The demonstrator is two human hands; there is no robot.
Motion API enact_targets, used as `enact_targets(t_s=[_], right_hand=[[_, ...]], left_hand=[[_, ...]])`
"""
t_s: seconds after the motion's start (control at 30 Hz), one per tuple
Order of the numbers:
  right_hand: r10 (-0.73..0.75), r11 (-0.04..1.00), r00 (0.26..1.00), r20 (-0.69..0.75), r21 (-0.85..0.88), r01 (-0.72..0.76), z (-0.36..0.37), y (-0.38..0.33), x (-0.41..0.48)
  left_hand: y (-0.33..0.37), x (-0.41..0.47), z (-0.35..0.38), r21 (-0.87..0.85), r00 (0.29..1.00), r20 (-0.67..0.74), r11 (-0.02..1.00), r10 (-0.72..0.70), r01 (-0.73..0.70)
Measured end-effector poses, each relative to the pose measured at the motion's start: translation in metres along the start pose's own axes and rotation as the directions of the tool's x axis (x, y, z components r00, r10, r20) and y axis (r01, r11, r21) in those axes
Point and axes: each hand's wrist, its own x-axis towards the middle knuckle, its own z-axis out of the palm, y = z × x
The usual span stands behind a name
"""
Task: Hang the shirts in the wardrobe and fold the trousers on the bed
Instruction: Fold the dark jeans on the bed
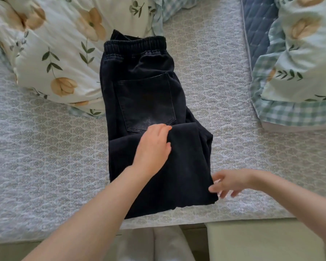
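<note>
One pair of black trousers lies pretty much dead centre on the bed. The elastic waistband points to 12 o'clock and the back pocket faces up. The leg end is doubled up from 6 o'clock, so its edge sits just under the pocket's bottom seam.

The left hand comes in from 7 o'clock and rests flat on that folded layer. Its fingers are straight and close together, and the tips reach the fold's top edge. It's pressing down rather than gripping anything, as far as I can see.

The right hand is at about 4 o'clock from the trousers, right by the lower right corner of the fold. Its fingers are spread and relaxed and hold nothing. It's a bit motion-blurred, so I can't tell if the fingertips actually touch the fabric or just sit beside it.

Around that, the bed has a grey-white patterned cover. A floral pillow with yellow flowers sits at 10 o'clock, its edge touching the trousers' left side. At 2 o'clock there's floral bedding with a green check border, well apart from the trousers, with a blue quilted piece just beside it. Down at 6 o'clock, the person's light-coloured legs show below the bed edge.
</note>
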Motion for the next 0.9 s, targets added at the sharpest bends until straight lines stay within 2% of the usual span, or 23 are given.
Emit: enact_targets(t_s=[0.07, 0.13, 0.23, 0.33, 0.4, 0.47, 0.57, 0.67, 0.7, 0.77, 0.83, 0.9], right_hand=[[-0.017, 1.0, 0.993, -0.12, 0.003, 0.017, -0.016, -0.001, -0.002], [-0.051, 0.996, 0.954, -0.297, 0.051, 0.069, -0.03, -0.005, -0.002], [-0.098, 0.993, 0.815, -0.571, 0.003, 0.122, -0.048, -0.014, 0.004], [-0.124, 0.991, 0.693, -0.711, -0.048, 0.128, -0.058, -0.027, 0.013], [-0.122, 0.969, 0.683, -0.72, 0.061, 0.238, -0.06, -0.039, 0.016], [-0.156, 0.937, 0.707, -0.69, 0.122, 0.327, -0.058, -0.049, 0.017], [-0.18, 0.969, 0.697, -0.695, -0.005, 0.246, -0.056, -0.056, 0.018], [-0.22, 0.975, 0.57, -0.792, -0.186, 0.118, -0.045, -0.067, 0.014], [-0.264, 0.963, 0.516, -0.815, -0.254, 0.092, -0.038, -0.074, 0.01], [-0.365, 0.924, 0.455, -0.812, -0.374, 0.074, -0.021, -0.09, 0.005], [-0.426, 0.898, 0.481, -0.766, -0.421, 0.127, -0.01, -0.102, 0.007], [-0.402, 0.913, 0.583, -0.706, -0.36, 0.192, -0.009, -0.112, 0.012]], left_hand=[[0.008, 0.021, 0.009, 0.039, 0.994, 0.108, 0.999, 0.015, -0.019], [0.01, 0.035, 0.017, 0.118, 0.987, 0.163, 0.993, -0.011, -0.008], [0.013, 0.042, 0.023, 0.149, 0.977, 0.195, 0.987, -0.091, 0.062], [0.02, 0.038, 0.021, -0.001, 0.97, 0.208, 0.992, -0.125, 0.128], [0.024, 0.029, 0.014, -0.035, 0.972, 0.224, 0.996, -0.067, 0.077], [0.022, 0.012, 0.009, -0.055, 0.973, 0.227, 0.998, 0.032, -0.02], [0.014, -0.019, 0.002, -0.071, 0.966, 0.192, 0.985, 0.171, -0.16], [0.006, -0.041, -0.007, -0.109, 0.956, 0.138, 0.964, 0.257, -0.244], [0.005, -0.046, -0.011, -0.132, 0.954, 0.123, 0.958, 0.272, -0.256], [0.005, -0.052, -0.018, -0.161, 0.951, 0.094, 0.947, 0.296, -0.279], [0.007, -0.053, -0.024, -0.151, 0.937, 0.097, 0.936, 0.334, -0.318], [0.01, -0.049, -0.027, -0.126, 0.928, 0.122, 0.933, 0.353, -0.338]])
